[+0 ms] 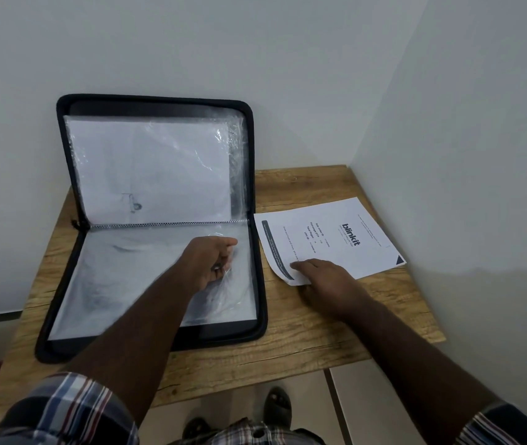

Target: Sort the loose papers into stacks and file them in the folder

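Observation:
A black zip folder [257, 175] lies open on the wooden table [307, 345], its upper half leaning on the wall. Clear plastic sleeves with white sheets fill both halves. My left hand [210, 261] grips the crinkled edge of the clear sleeve [223, 293] on the lower half, lifting it. To the right of the folder lies a printed white paper [336, 239] with a "blinkit" logo. My right hand [326, 277] holds that paper at its near corner, fingers on top of the sheet.
The table stands in a corner, with a white wall [255, 59] behind and another on the right. The table's front edge is near my body; my feet [275, 403] and the tiled floor show below it.

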